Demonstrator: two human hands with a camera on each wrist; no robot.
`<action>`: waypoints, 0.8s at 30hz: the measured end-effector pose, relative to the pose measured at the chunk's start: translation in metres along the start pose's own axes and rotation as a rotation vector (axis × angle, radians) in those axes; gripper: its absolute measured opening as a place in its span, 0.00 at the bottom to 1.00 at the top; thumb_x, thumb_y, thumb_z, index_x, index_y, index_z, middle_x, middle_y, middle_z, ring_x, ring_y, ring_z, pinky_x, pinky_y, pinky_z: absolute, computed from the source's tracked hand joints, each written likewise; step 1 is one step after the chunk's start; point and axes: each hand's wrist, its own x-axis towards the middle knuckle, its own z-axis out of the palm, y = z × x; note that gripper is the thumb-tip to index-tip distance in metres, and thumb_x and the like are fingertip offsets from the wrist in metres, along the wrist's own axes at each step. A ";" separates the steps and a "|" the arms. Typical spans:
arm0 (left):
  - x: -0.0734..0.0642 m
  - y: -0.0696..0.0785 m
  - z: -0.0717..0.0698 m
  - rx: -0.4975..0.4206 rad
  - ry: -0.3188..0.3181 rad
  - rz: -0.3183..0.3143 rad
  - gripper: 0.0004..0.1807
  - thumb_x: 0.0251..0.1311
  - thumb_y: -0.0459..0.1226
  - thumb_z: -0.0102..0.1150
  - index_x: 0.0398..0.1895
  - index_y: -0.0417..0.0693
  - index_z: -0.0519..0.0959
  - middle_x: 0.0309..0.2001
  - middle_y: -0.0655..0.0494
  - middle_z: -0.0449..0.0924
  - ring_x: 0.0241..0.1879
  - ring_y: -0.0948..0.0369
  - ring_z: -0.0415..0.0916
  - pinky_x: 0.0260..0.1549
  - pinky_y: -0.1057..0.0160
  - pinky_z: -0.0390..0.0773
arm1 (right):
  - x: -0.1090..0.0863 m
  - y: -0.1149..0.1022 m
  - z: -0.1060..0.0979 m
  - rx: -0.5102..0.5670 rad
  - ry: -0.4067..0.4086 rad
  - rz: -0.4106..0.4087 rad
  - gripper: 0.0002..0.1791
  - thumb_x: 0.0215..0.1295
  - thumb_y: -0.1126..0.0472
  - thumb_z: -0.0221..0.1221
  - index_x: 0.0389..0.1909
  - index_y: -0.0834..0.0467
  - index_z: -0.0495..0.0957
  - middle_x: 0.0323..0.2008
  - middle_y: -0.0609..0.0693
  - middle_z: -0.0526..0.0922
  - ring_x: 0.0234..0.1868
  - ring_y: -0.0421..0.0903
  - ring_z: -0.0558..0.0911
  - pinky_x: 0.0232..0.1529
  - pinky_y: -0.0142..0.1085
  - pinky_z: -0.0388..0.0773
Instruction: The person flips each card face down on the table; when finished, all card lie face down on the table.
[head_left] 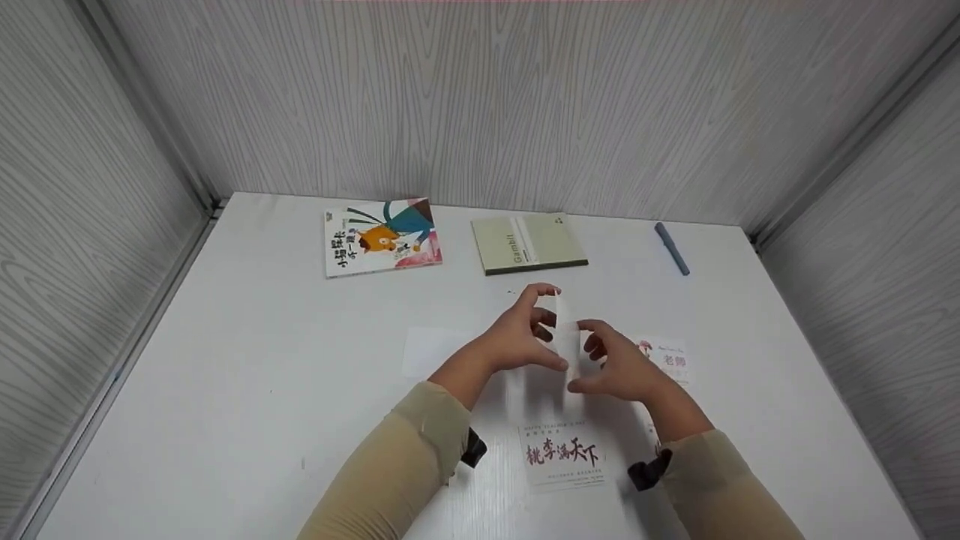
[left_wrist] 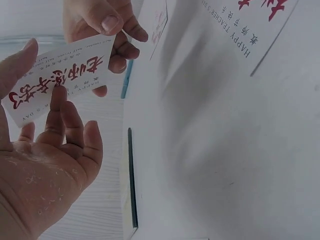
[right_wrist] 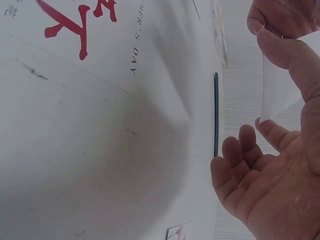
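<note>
Between both hands a white greeting card (head_left: 568, 337) is held up on edge above the table. Its face, with red Chinese characters, shows in the left wrist view; the right wrist view gives its plain white back. My left hand (head_left: 525, 337) pinches one side of it between thumb and fingers. On the other side, my right hand (head_left: 619, 364) grips it by thumb and forefinger at the edges, its other fingers curled loosely beside it. Below the hands lies another card (head_left: 562, 454) with large red characters, flat on the table.
A blank white card (head_left: 431, 351) lies left of the hands. To the right, a printed card (head_left: 671, 364) is partly covered by the right forearm. Farther back are a picture book (head_left: 382, 240), a green notebook (head_left: 532, 244) and a blue-grey pen (head_left: 672, 249), before the panel wall (head_left: 480, 105).
</note>
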 end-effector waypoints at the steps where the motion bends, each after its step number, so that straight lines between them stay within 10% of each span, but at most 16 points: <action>1: 0.000 -0.001 -0.001 -0.006 0.001 0.001 0.58 0.45 0.25 0.83 0.77 0.56 0.57 0.54 0.49 0.83 0.52 0.53 0.82 0.50 0.59 0.81 | 0.000 0.001 0.000 0.004 0.002 0.000 0.53 0.50 0.55 0.82 0.76 0.59 0.66 0.51 0.58 0.78 0.51 0.55 0.77 0.49 0.48 0.76; 10: -0.005 -0.006 -0.002 0.050 0.022 -0.026 0.61 0.44 0.31 0.87 0.79 0.55 0.56 0.57 0.49 0.81 0.54 0.54 0.81 0.53 0.56 0.80 | -0.002 0.004 -0.002 -0.043 0.004 0.065 0.51 0.52 0.59 0.80 0.77 0.57 0.65 0.55 0.60 0.78 0.55 0.57 0.77 0.53 0.50 0.77; 24: -0.002 -0.011 0.005 0.554 0.061 -0.127 0.63 0.46 0.43 0.87 0.85 0.57 0.56 0.57 0.52 0.82 0.55 0.55 0.79 0.59 0.53 0.77 | 0.003 0.013 -0.015 -0.118 0.037 0.129 0.55 0.52 0.70 0.74 0.81 0.58 0.58 0.56 0.63 0.75 0.56 0.60 0.77 0.52 0.53 0.79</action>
